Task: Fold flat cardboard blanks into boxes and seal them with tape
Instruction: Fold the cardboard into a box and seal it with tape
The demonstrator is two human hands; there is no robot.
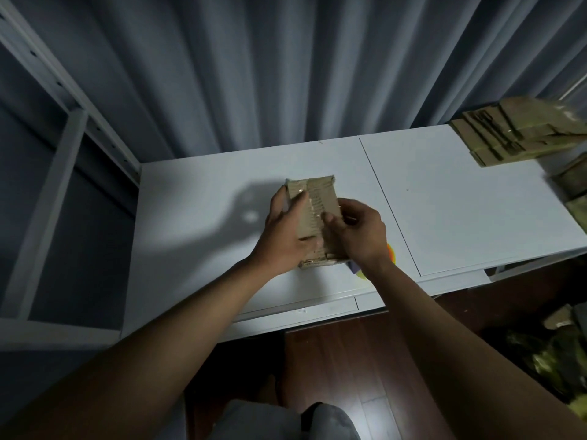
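Note:
A small brown cardboard box (319,201) stands on the white table (197,217) near its middle, with a shiny strip of clear tape running down its top. My left hand (286,233) grips the box's left side, thumb lying across the top. My right hand (359,233) holds the right side, thumb pressed on the top by the tape. A colourful roll-like object (392,254) peeks out from under my right wrist; I cannot tell what it is.
A pile of flat cardboard blanks (514,134) lies at the table's far right corner, with more cardboard (575,185) along the right edge. Grey curtains hang behind the table. A white metal shelf frame (63,147) stands at the left. Dark wooden floor lies below.

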